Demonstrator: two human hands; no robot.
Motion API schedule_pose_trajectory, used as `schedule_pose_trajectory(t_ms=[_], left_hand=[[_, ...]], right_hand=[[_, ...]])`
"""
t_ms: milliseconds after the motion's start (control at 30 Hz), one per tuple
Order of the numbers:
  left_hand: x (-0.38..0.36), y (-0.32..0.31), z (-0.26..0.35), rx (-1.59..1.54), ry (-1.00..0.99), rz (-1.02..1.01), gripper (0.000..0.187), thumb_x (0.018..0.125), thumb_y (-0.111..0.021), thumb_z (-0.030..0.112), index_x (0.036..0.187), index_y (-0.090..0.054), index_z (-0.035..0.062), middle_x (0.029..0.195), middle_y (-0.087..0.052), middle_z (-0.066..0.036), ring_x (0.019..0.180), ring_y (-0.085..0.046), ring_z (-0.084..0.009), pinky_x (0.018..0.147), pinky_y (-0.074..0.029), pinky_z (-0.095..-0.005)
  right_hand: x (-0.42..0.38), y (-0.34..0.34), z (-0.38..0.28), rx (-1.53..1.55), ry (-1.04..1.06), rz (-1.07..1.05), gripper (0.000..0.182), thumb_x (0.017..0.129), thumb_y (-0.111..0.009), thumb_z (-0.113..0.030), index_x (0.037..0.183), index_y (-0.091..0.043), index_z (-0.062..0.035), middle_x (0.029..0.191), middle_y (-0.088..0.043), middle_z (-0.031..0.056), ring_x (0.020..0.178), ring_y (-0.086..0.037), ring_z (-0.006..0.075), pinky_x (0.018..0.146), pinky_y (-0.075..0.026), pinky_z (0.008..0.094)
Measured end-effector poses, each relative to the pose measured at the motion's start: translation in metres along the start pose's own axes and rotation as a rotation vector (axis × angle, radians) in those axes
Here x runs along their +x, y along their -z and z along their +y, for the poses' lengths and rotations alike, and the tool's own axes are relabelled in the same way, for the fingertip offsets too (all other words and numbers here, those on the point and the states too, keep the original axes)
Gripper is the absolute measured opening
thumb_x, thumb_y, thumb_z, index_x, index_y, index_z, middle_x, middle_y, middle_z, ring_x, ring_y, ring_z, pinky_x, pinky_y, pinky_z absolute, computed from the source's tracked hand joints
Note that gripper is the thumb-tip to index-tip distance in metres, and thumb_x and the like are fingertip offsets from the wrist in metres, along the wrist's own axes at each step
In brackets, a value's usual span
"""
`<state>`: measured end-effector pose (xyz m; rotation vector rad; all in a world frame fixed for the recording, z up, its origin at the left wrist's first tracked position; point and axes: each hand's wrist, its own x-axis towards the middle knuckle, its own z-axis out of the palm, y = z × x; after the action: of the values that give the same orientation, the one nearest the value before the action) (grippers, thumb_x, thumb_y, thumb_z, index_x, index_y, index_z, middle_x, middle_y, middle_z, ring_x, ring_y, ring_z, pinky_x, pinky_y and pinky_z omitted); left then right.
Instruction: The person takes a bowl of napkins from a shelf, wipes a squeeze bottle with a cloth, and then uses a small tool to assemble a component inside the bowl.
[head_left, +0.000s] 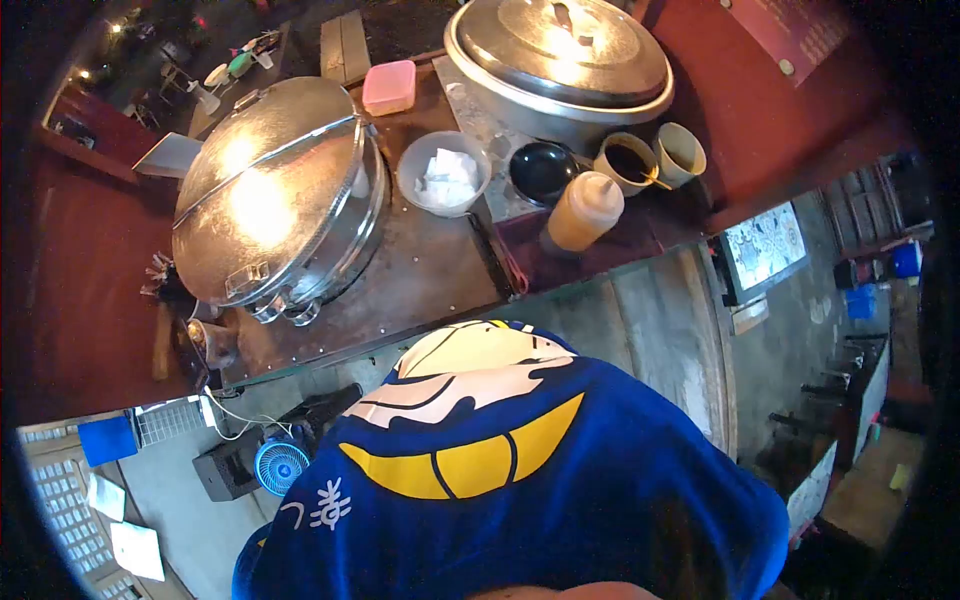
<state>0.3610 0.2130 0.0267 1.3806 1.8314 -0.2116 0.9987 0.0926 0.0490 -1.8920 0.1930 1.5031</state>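
Neither of my hands shows in the head view; only my dark blue printed shirt [620,470] and a sliver of skin at the bottom edge are seen. On the counter ahead stands a large round steel pot with a hinged lid [270,200], closed. Right of it, a translucent bowl [412,180] holds crumpled white paper or plastic. A squeeze bottle [585,212] with orange-brown contents stands near the front edge. Behind it are a black bowl [540,172], a cup of dark sauce [625,160] with a utensil in it, and another cup [681,155].
A wide pot with a domed metal lid [560,60] stands at the back right. A pink-lidded container [389,88] lies between the pots. Below the counter [430,265], a blue fan [281,465] and black speaker-like boxes stand on the floor. A red panel [780,130] rises at right.
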Motion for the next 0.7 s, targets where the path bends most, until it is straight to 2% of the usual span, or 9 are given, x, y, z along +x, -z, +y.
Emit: schedule_pose_trajectory(t_ms=[67, 133, 167, 233, 367, 500, 533, 600, 700], left_hand=[[0.003, -0.006, 0.007, -0.012, 0.0, 0.012, 0.02, 0.086, -0.05, 0.017, 0.093, -0.063, 0.0037, 0.095, -0.064, -0.018, 0.091, -0.061, -0.031, 0.08, -0.049, -0.0414], [0.003, -0.013, 0.014, -0.014, 0.001, 0.028, 0.019, 0.085, -0.05, 0.015, 0.094, -0.063, 0.0038, 0.097, -0.064, -0.019, 0.093, -0.06, -0.0319, 0.082, -0.048, -0.042], [0.002, -0.016, 0.018, -0.018, 0.0, 0.036, 0.018, 0.085, -0.05, 0.014, 0.095, -0.062, 0.0039, 0.098, -0.063, -0.019, 0.094, -0.06, -0.0324, 0.082, -0.048, -0.0423], [-0.004, -0.026, 0.024, -0.024, 0.013, 0.057, 0.018, 0.084, -0.05, 0.012, 0.096, -0.062, 0.004, 0.101, -0.063, -0.019, 0.096, -0.06, -0.0334, 0.084, -0.048, -0.0428], [-0.024, -0.049, 0.032, -0.04, 0.066, 0.13, 0.019, 0.083, -0.05, 0.008, 0.098, -0.061, 0.0042, 0.105, -0.062, -0.02, 0.101, -0.059, -0.0353, 0.087, -0.047, -0.0439], [-0.054, -0.067, 0.032, -0.062, 0.109, 0.302, 0.021, 0.081, -0.049, 0.004, 0.1, -0.059, 0.0045, 0.11, -0.061, -0.021, 0.106, -0.058, -0.0373, 0.09, -0.047, -0.045], [-0.063, -0.07, 0.026, -0.113, 0.077, 0.416, 0.018, 0.078, -0.052, 0.001, 0.096, -0.057, 0.0032, 0.1, -0.062, -0.021, 0.102, -0.059, -0.0381, 0.086, -0.047, -0.0459], [-0.088, -0.088, 0.001, -0.24, 0.172, 0.476, 0.017, 0.079, -0.053, 0.008, 0.094, -0.061, 0.0054, 0.094, -0.066, -0.019, 0.094, -0.062, -0.0376, 0.081, -0.049, -0.0456], [-0.145, -0.132, -0.03, -0.338, 0.342, 0.404, 0.02, 0.082, -0.05, 0.017, 0.091, -0.063, 0.0044, 0.093, -0.068, -0.021, 0.091, -0.063, -0.0394, 0.079, -0.05, -0.0468]], right_hand=[[0.003, -0.018, -0.051, -0.06, 0.3, -0.029, 0.045, 0.095, -0.05, -0.041, 0.088, -0.07, -0.0009, 0.078, -0.066, 0.0113, 0.069, -0.058, 0.0177, 0.064, -0.046, 0.0344], [-0.019, -0.033, -0.13, -0.506, 0.971, -0.001, 0.037, 0.095, -0.049, -0.031, 0.08, -0.065, -0.0021, 0.072, -0.064, 0.0108, 0.073, -0.063, 0.0209, 0.073, -0.05, 0.0315], [-0.056, -0.059, -0.164, -0.554, 1.152, 0.079, 0.021, 0.095, -0.053, -0.02, 0.097, -0.063, -0.0022, 0.078, -0.063, 0.0096, 0.077, -0.061, 0.0218, 0.078, -0.048, 0.0302], [-0.11, -0.103, -0.21, -0.413, 1.441, -0.133, 0.042, 0.086, -0.067, -0.016, 0.123, -0.052, -0.0044, 0.103, -0.062, 0.0101, 0.099, -0.059, 0.0223, 0.088, -0.045, 0.0315], [-0.103, -0.154, -0.237, -0.481, 1.567, -0.28, 0.098, 0.062, -0.088, -0.023, 0.141, -0.034, -0.0057, 0.131, -0.05, 0.011, 0.128, -0.042, 0.0234, 0.102, -0.037, 0.0391], [-0.063, -0.178, -0.239, -0.389, 1.283, -0.617, 0.088, 0.062, -0.088, -0.012, 0.135, -0.04, -0.0001, 0.13, -0.05, 0.0128, 0.117, -0.051, 0.0261, 0.102, -0.04, 0.04], [-0.071, -0.183, -0.239, -0.367, 1.276, -0.675, 0.084, 0.065, -0.086, -0.007, 0.135, -0.04, 0.0007, 0.131, -0.049, 0.013, 0.118, -0.05, 0.0263, 0.103, -0.04, 0.041], [-0.054, -0.187, -0.237, -0.358, 1.448, -0.484, 0.067, 0.073, -0.082, -0.007, 0.126, -0.044, 0.0041, 0.126, -0.053, 0.0174, 0.113, -0.053, 0.0258, 0.099, -0.043, 0.0411], [-0.076, -0.194, -0.237, -0.501, 1.785, -0.327, 0.084, 0.072, -0.084, -0.013, 0.14, -0.036, 0.0011, 0.132, -0.051, 0.0192, 0.118, -0.052, 0.0272, 0.101, -0.042, 0.04]])
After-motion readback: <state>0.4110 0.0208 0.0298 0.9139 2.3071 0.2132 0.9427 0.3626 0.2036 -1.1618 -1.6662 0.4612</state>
